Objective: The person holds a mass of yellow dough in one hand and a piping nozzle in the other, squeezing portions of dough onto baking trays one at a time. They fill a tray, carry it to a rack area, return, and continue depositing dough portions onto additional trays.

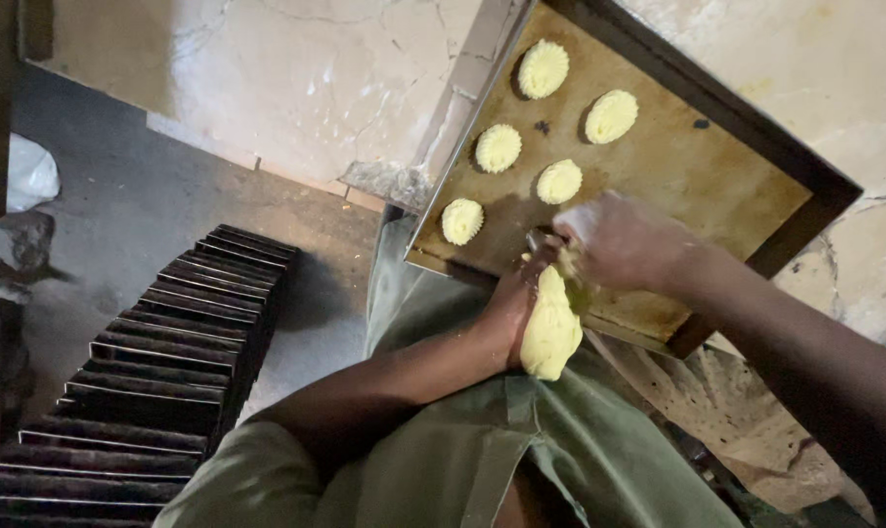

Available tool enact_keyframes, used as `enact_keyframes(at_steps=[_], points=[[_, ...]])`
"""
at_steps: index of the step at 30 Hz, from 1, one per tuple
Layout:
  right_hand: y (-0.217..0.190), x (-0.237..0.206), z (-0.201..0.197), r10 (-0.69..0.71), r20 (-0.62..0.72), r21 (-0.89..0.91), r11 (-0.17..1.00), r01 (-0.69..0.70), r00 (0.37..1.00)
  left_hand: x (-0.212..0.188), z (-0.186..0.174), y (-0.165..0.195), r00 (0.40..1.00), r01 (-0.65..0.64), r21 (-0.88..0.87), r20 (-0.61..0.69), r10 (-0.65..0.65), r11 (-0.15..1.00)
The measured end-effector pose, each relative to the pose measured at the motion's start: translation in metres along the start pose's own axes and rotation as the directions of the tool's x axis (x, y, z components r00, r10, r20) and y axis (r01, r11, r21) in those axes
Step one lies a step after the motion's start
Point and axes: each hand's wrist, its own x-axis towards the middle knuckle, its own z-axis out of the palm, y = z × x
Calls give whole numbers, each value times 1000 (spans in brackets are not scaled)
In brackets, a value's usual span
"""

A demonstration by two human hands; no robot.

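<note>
Left hand (pixel 509 311) wrapped tight around the yellow dough bag (pixel 550 332) — its long axis running from my belly up to the baking tray (pixel 716 186) — right hand (pixel 624 240) pinched closed at the tip, nearer the piped cookies (pixel 560 181).

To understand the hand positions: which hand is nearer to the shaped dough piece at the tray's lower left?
Left. The left hand is below-right of that dough piece; the right hand is farther right, over the tray.

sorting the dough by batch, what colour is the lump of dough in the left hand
Pale yellow, seen in the head view: the dough lump matches the ridged pieces on the baking tray.
</note>
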Motion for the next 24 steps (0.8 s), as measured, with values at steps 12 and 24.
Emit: enact_keyframes(at_steps=[12,24], points=[[-34,-3,70,-82,-313,-135,990,41,946,-13,-35,-31,959,-283,116,63,278,952],[30,-105,138,238,-850,512,577,636,469,22,45,-64,934,-237,229,322,156,944]])
